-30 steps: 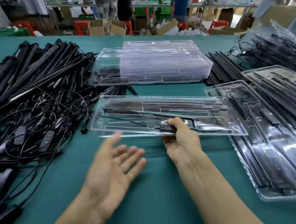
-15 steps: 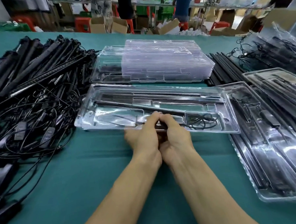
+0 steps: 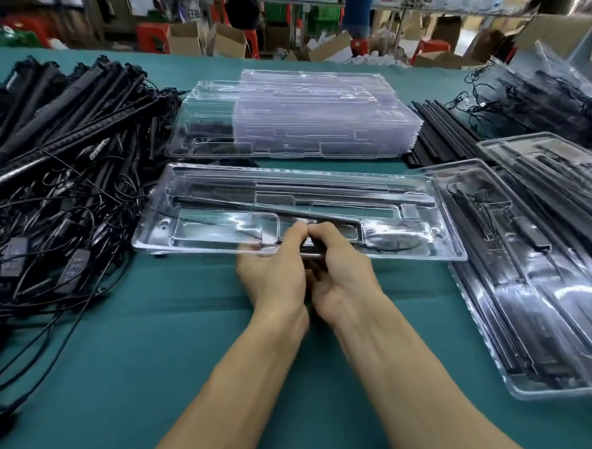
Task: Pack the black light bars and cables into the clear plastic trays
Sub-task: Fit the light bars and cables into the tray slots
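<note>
At its near rim, left hand and right hand fingers pinch the clear tray.

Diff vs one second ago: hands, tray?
The left hand, open palm-up above the table a second ago, moved forward and now pinches the near edge of the tray beside the right hand. The tray slid slightly left. Right hand kept its grip; stack of empty trays and cable pile unchanged.

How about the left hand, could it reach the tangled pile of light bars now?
Probably yes, once it lets go: the left hand holds the tray, and only bare table lies between it and the pile.
</note>
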